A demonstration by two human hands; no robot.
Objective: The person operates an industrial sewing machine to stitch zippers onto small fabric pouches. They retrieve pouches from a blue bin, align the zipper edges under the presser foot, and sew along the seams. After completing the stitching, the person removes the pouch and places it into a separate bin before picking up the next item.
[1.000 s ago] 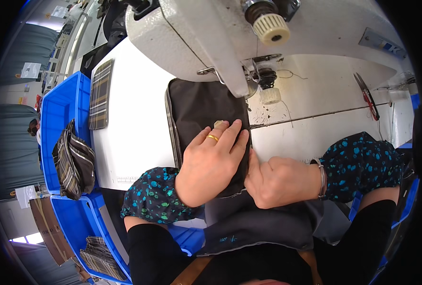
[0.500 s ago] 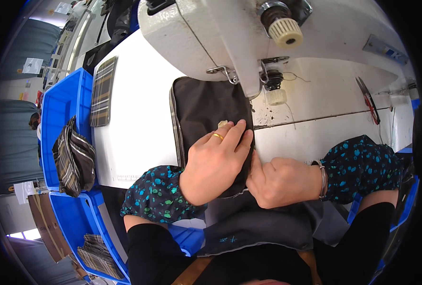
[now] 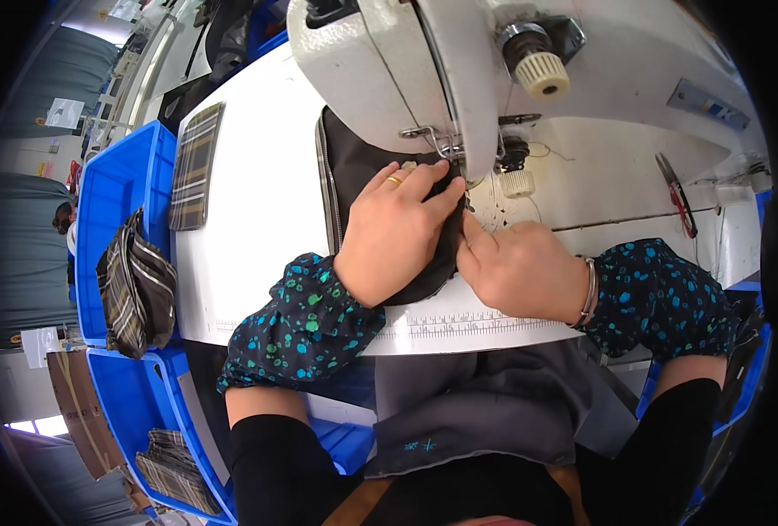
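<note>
Dark cloth [image 3: 352, 151], left hand [image 3: 393, 232] and right hand [image 3: 525, 272] have shifted up toward the machine [image 3: 349, 66], baring more ruler [image 3: 459, 329]. Cloth lies on the surface [image 3: 262, 188], upper end under the machine. Left hand presses flat, fingers slightly apart; right hand curls at the cloth's right edge, can't tell if pinching. Likely step: feeding that edge through. Next move calls for steady pressure, edge kept lined up.

A dark fabric piece [image 3: 351, 158] lay flat, partly hidden, just above the frame's centre, a zip [image 3: 329, 188] running down its left edge.
</note>
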